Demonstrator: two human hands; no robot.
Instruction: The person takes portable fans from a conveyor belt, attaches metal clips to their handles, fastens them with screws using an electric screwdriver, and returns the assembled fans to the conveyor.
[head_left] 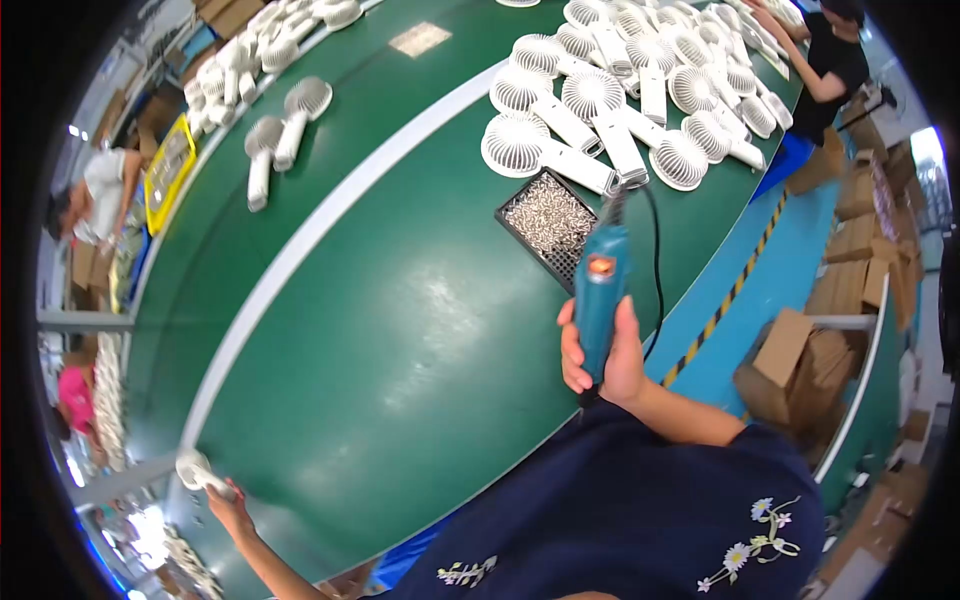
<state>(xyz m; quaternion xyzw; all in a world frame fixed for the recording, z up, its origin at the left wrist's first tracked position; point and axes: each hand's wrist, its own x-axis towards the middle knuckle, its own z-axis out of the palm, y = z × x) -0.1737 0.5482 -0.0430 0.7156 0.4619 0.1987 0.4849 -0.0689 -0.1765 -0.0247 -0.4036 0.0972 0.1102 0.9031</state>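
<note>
My right hand (pixel 615 355) is wrapped around a teal electric screwdriver (pixel 600 285), held upright in view over the near right part of the green table (pixel 400 300). Just beyond it lies a black tray (pixel 510 222) of small metal screws (pixel 550 215), partly covered by the tool. Far to the left, my left hand (pixel 232 508) grips the handle of a white handheld fan (pixel 195 470) near the table's left end. Behind the tray, a large heap of white handheld fans (pixel 593 95) covers the far right of the table.
Two more white fans (pixel 262 150) lie across the pale strip (pixel 330 205). A black cord (pixel 658 260) hangs right of the screwdriver. A yellow-rimmed tray (pixel 160 205) stands at the left edge. Co-workers (pixel 845 60) are around the table; cardboard boxes (pixel 800 365) fill the right side.
</note>
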